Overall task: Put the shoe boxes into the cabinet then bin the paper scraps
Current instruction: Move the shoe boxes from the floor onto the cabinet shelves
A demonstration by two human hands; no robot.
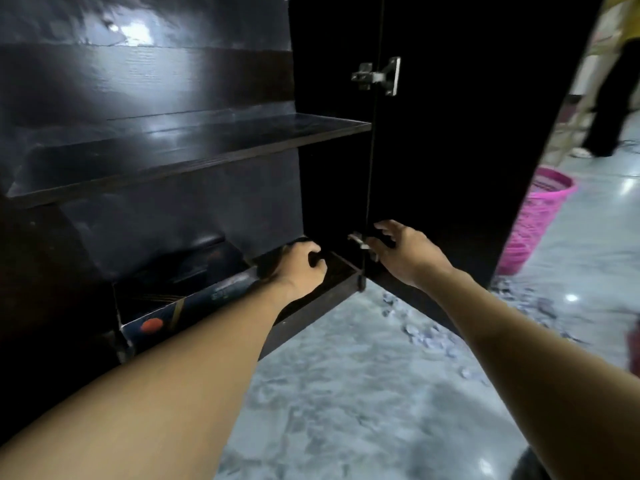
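Head view: the only one.
Handling: the box [194,299] is card, so I judge it light, stiff along the edges and easy to dent on the flat faces. Best taken by its two short ends or pushed on a corner.
Look: dark blue and long, with an orange-red disc and pale stripes on the near face. The top is too dim to read.
Where: on the cabinet [207,133] floor at 9 o'clock, lying slantwise.
Left hand [301,263]: centre, at the box's right end with fingers curled. I cannot tell whether it grips the box or only nudges it.
Right hand [398,251]: 3 o'clock of the left hand, fingers loose, holding nothing, just beside the lower hinge [360,242].
Scraps [426,337]: strewn on the floor at 4 o'clock.
Basket [533,220]: pink, at 3 o'clock, beyond the door [450,133].
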